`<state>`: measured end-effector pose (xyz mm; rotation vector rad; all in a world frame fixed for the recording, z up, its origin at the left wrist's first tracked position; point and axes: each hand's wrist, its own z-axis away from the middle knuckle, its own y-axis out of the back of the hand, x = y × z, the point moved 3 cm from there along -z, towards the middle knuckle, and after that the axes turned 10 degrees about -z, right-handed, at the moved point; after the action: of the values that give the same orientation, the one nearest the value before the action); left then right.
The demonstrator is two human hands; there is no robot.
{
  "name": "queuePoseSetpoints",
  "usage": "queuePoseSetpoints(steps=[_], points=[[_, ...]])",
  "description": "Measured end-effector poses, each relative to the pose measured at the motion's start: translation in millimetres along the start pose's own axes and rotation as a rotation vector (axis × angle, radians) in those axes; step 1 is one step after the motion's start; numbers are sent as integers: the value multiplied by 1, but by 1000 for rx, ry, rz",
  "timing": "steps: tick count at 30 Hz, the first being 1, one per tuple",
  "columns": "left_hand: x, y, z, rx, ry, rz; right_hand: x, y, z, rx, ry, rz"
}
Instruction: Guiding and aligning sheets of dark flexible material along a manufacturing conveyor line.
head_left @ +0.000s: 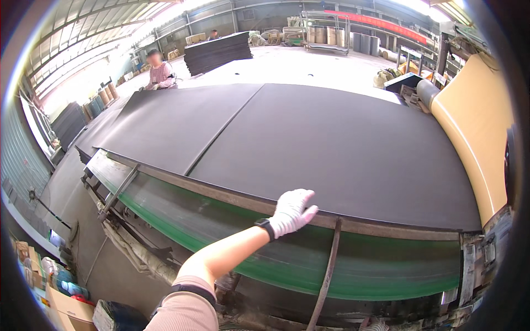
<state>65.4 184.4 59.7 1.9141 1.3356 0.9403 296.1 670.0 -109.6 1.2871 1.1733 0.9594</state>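
Observation:
My left hand [291, 212], in a white knitted glove with a dark watch at the wrist, is over the near edge of a wide dark grey sheet [342, 149]. Its fingers stretch forward and the thumb stands apart, with nothing between them. Whether the fingertips touch the sheet or hover just above it, I cannot tell. What looks like my right hand [375, 325], gloved, barely shows at the bottom edge; its fingers are hidden. A second dark sheet [182, 118] lies to the left, a narrow seam between the two.
Below the sheets' near edge runs a metal rail [248, 203] above a green belt [221, 226], crossed by metal bars. A large tan roll [475, 121] stands at the right end. Another person [160, 73] is at the far left corner, near a stack of dark sheets [218, 52].

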Motion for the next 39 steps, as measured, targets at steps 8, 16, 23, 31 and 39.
queuePoseSetpoints(steps=[8, 16, 23, 31, 39], points=[[-143, 46, 32, 207, 203, -371, -4, -3, -5, 33, 33, -7], [-167, 55, 18, -243, 406, -432, -3, 2, -8, 30, 39, -21], [-71, 21, -8, -250, 165, -334, -8, 11, -1, -141, -33, 17], [-37, 44, -35, -186, 51, -46, 52, -46, 15, -95, -187, 365], [-216, 79, 21, -473, 605, -499, -36, 26, -29, -424, -195, 97]])
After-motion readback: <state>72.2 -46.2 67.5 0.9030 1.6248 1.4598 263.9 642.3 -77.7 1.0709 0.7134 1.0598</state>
